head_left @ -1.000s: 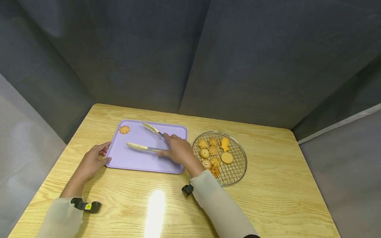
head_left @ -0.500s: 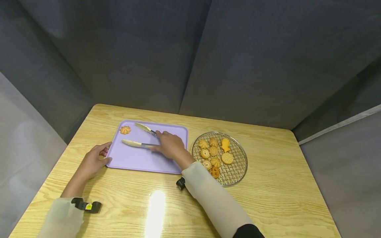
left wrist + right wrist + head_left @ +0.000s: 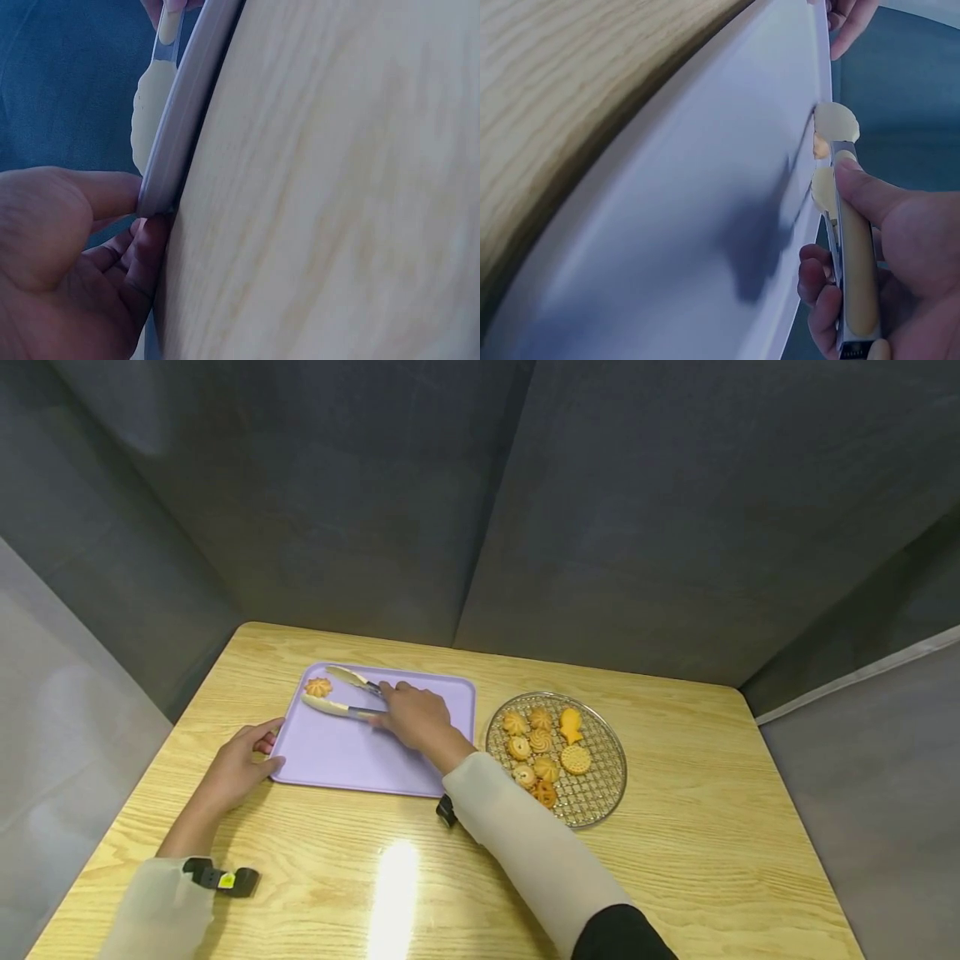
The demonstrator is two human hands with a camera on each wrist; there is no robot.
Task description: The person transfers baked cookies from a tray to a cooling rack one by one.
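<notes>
My right hand (image 3: 415, 714) grips a pair of metal tongs (image 3: 330, 706) with cream tips, held over the purple tray (image 3: 352, 764). The tong arms stand apart, their tips on either side of a flower-shaped cookie (image 3: 318, 687) in the tray's far left corner. In the right wrist view, the thumb lies along one arm of the tongs (image 3: 859, 277) and the fingers curl round the other side. My left hand (image 3: 236, 766) pinches the tray's left edge. The left wrist view shows its thumb on the rim (image 3: 161, 176) and its fingers below.
A round wire rack (image 3: 592, 797) right of the tray bears several cookies, among them a fish-shaped one (image 3: 570, 725) and a pretzel-shaped one (image 3: 545, 793). Both stand on a wooden table (image 3: 712, 827). Dark curtains (image 3: 360, 510) hang behind it.
My right hand has moved left and slightly away with the tongs, bringing their tips from the middle of the tray to either side of the cookie. My left hand stays at the tray edge.
</notes>
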